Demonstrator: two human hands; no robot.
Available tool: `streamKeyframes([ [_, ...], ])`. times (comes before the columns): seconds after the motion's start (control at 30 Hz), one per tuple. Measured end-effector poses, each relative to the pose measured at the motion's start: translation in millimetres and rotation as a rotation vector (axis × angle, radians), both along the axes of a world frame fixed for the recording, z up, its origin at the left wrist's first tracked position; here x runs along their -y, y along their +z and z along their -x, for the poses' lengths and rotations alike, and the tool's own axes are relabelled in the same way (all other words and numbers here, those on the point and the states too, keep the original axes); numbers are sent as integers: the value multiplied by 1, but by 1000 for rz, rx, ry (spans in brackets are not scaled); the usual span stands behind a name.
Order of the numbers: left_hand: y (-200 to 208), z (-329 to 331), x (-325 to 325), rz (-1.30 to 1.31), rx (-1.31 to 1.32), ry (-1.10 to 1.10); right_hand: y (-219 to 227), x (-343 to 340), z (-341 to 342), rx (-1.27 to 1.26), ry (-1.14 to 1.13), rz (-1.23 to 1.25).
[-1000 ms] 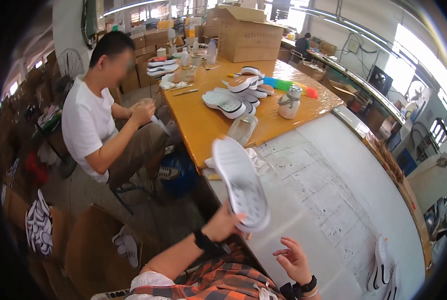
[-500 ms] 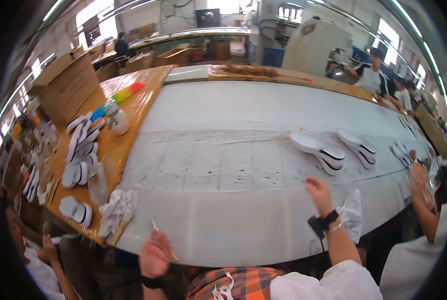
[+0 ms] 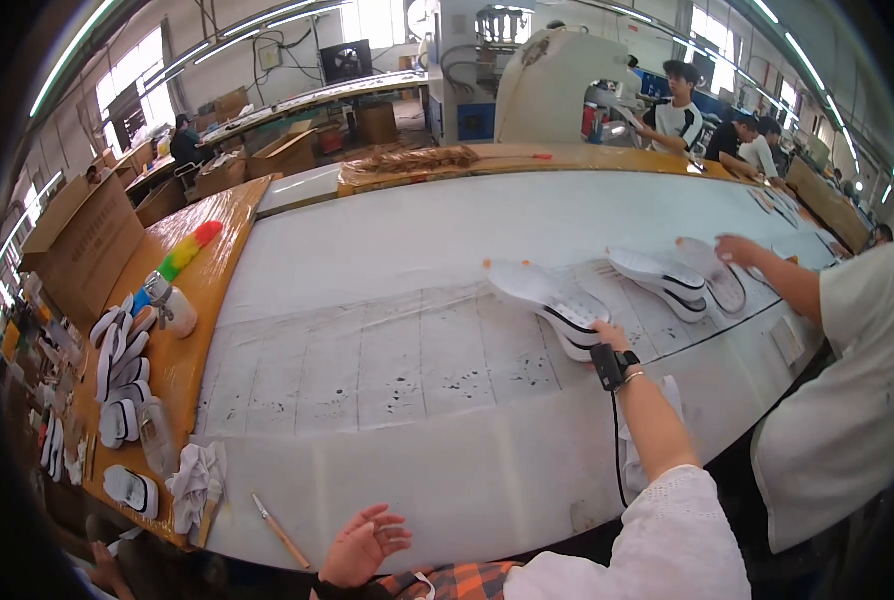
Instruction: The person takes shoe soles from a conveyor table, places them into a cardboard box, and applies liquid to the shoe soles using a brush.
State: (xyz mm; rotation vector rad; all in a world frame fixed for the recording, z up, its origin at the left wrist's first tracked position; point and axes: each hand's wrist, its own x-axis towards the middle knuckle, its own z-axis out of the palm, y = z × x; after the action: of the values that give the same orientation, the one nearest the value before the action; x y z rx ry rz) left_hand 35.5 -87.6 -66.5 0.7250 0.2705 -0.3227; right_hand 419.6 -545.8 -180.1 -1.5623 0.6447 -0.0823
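At the far left a carton stands on the orange table, its inside hidden from view. Nearer lies a pile of soles, with a clear container touching or just beside it; blur makes its contents hard to judge. Right of the pile stands a jar, pale through its body, beside a rainbow duster. A crumpled cloth lies at the near corner, then a wooden-handled knife on the white bench. Beyond the bench sits an open box. The person's left hand is bare, fingers apart over the near edge. Mid-right, the right hand touches the heel end of a stacked sole pair; whether its fingers are clamped cannot be told. Next come a second pair and a co-worker's hand at another sole.
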Motion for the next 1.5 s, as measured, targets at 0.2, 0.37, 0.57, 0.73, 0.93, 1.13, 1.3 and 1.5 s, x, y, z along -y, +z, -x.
streamKeyframes([
  [0.2,3,-71,34,-133,74,-91,126,-96,125,-149,361,-989],
  [0.37,-9,-92,50,-1,239,11,110,-85,218,-189,1001,-852],
  [0.57,-38,-61,25,-231,206,-98,115,20,143,230,483,-430],
  [0.73,-48,-71,30,-39,14,-22,30,281,27,266,-204,-784],
  [0.93,-69,-68,50,65,95,72,-10,298,-16,227,-255,-627],
  [1.13,-78,-77,56,101,18,90,6,240,-33,182,-223,-491],
  [1.3,-73,-79,54,-304,-63,17,14,223,-46,155,-242,-419],
  [1.5,-77,-81,67,21,76,166,21,196,-54,126,-211,-400],
])
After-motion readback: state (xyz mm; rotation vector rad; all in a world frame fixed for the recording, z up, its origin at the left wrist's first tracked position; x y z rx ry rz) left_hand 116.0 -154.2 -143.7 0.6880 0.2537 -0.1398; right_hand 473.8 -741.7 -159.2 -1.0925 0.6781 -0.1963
